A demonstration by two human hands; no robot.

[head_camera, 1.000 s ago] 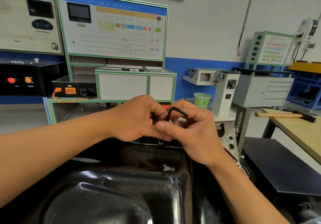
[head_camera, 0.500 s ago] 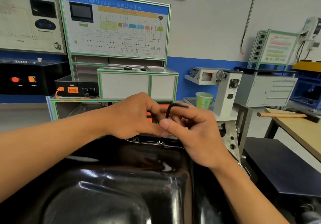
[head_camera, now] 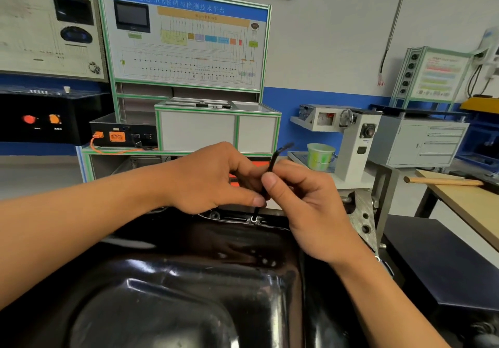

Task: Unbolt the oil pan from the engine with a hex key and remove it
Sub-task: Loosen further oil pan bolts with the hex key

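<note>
Head view: both hands are pinching the key, which is now standing taller over the flange bolt

Compared with half a second ago, the black L-shaped steel hex key [head_camera: 272,163] is showing more of itself. Its bend was lying close over the right forefinger; now it is rising clear above both hands, with the short arm pointing right and away. A stretch of shank is also appearing below the thumbs, which were covering it before. The left hand [head_camera: 213,180] is pinching the shank low down, thumb tip against it. The right hand [head_camera: 305,207] is pinching it higher, where its thumb has climbed, no longer lying across the left thumb. The glossy black pressed-steel oil pan [head_camera: 189,280] is sitting where it was, filling the foreground beneath the forearms, its far flange just under the hands. The shank is running down to a small silver socket-head bolt [head_camera: 253,219] on that flange.

The short arm is smearing into blur. The left fingers are curling out of sight behind the hand. Whether the tip is seated in the bolt is hard to tell. The pan is being cut off by the lower edge, and the engine under it is hidden. Behind, a pale green plastic cup [head_camera: 321,156] and a wooden-handled hammer [head_camera: 442,181] are resting on benches.
</note>
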